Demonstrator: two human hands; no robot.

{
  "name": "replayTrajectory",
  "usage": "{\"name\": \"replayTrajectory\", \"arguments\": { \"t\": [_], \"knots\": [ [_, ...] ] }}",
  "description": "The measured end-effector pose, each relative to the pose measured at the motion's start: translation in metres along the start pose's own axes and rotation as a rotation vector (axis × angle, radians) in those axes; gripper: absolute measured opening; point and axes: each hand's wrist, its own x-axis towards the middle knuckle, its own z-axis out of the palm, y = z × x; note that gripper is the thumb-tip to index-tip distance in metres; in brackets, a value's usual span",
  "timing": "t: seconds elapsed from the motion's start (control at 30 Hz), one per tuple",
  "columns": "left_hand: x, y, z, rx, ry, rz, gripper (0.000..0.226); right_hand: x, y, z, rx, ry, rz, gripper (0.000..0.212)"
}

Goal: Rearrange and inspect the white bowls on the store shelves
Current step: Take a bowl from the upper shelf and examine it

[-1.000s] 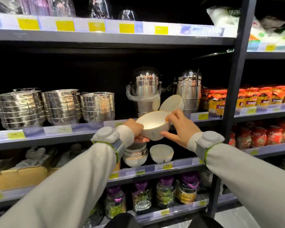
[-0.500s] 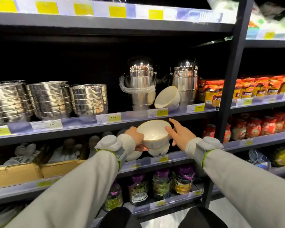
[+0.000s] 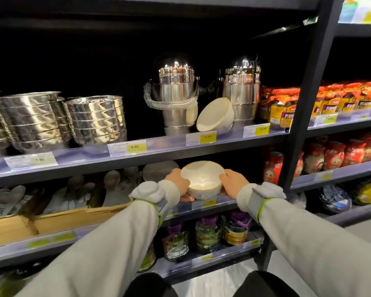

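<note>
A white bowl (image 3: pixel 201 179) with a gold rim sits upright at the front of the lower shelf (image 3: pixel 219 203). My left hand (image 3: pixel 179 184) grips its left side and my right hand (image 3: pixel 234 183) holds its right side. What lies under the bowl is hidden. A second white bowl (image 3: pixel 215 114) leans tilted on the shelf above, propped between two steel canisters. Behind my left hand a pale rounded bowl shape (image 3: pixel 159 170) shows dimly in the shadow.
Stacks of steel bowls (image 3: pixel 94 118) fill the upper shelf's left. Two steel canisters (image 3: pixel 176 93) stand beside the tilted bowl. Cardboard boxes (image 3: pixel 73 219) of pale ware sit left of my hands. Jars (image 3: pixel 208 234) are below; a dark upright post (image 3: pixel 304 103) stands right.
Both hands have carried the bowl down from in front of the upper shelf to the lower shelf's front edge. The view has shifted downward and closer.
</note>
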Motion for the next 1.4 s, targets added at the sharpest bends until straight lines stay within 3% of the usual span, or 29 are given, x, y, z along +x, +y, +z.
{"name": "replayTrajectory", "arguments": {
  "t": [0.3,0.43,0.8,1.1,1.4],
  "knots": [
    [0.034,-0.003,0.012,-0.010,0.053,-0.017,0.054,0.036,0.013,0.015,-0.042,0.062,0.047,0.037],
    [0.045,0.000,0.015,-0.012,0.092,-0.020,0.044,0.054,0.015,0.019,-0.029,0.097,0.082,0.036],
    [0.066,-0.012,0.033,0.457,0.097,0.093,0.052,0.089,0.011,0.035,-0.106,0.122,0.182,0.038],
    [0.077,-0.025,0.046,0.519,0.068,0.096,0.044,0.097,0.020,0.043,-0.131,0.104,0.218,0.037],
    [0.077,-0.030,0.052,0.573,0.158,0.093,0.033,0.097,0.026,0.052,-0.121,0.097,0.225,0.035]
  ]
}}
